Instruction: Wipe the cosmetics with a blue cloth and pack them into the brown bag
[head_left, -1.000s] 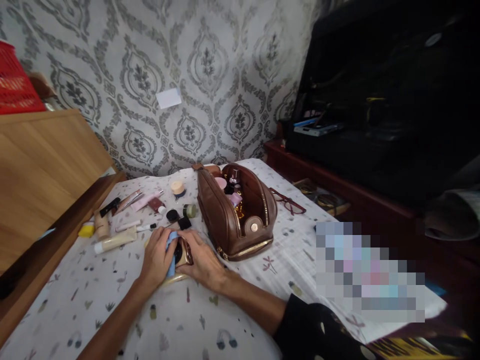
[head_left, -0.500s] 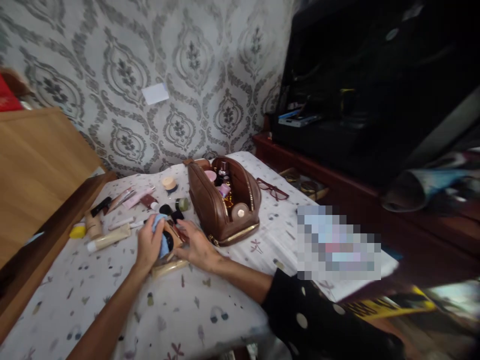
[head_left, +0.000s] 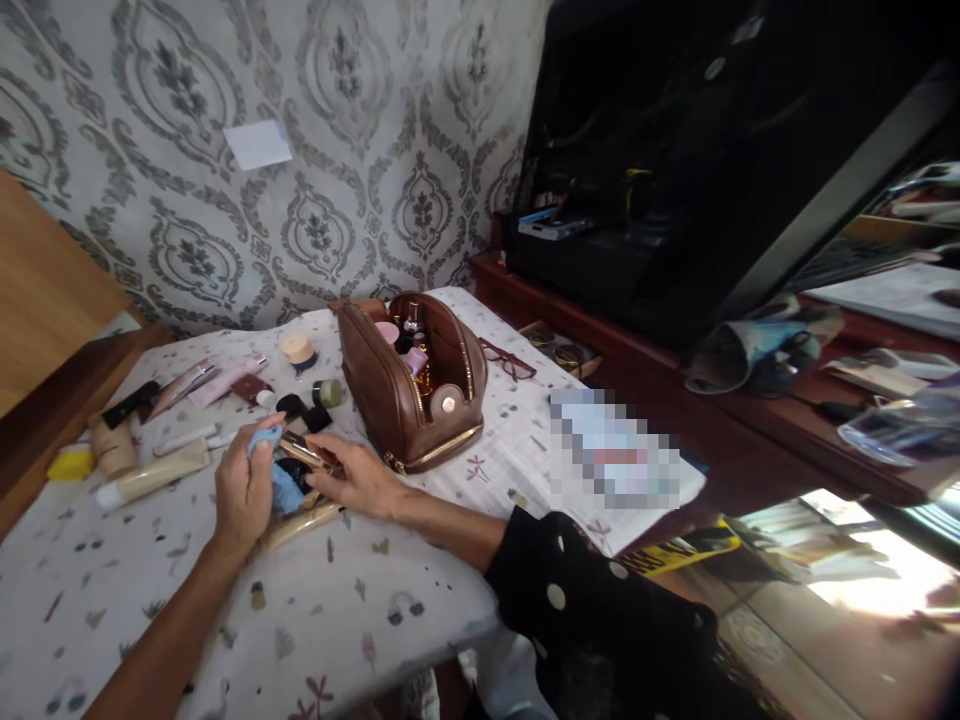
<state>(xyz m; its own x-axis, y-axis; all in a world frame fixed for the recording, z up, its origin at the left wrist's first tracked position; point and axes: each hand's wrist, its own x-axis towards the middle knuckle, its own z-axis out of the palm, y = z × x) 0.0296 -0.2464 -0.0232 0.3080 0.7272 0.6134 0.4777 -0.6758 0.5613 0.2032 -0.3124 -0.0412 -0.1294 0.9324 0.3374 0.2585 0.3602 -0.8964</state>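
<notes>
My left hand (head_left: 244, 485) is closed on a light blue cloth (head_left: 285, 490), part of which hangs below the fingers. My right hand (head_left: 360, 480) grips a flat, shiny brown-gold makeup compact (head_left: 309, 452), held tilted against the cloth. A dark round area shows beside the cloth, partly hidden by the fingers. Under the hands lies a long gold tube (head_left: 304, 525). Just beyond them are small black pots (head_left: 315, 418) and an olive-green jar (head_left: 327, 392). To their right stands an unzipped brown cosmetic bag (head_left: 382, 400) with pink and clear bottles inside.
At left lie a cream tube (head_left: 154, 475), a beige bottle (head_left: 114, 445) and a yellow item (head_left: 71, 462). A jar with a cream lid (head_left: 298, 352) stands behind. Glasses (head_left: 508, 360) rest right of the bag. A dark screen (head_left: 675, 170) stands on the red-brown furniture (head_left: 637, 400).
The view has swung right, shifting everything leftward in the picture. Between my hands the compact has turned more edge-on; the blue cloth stays in my left hand.
</notes>
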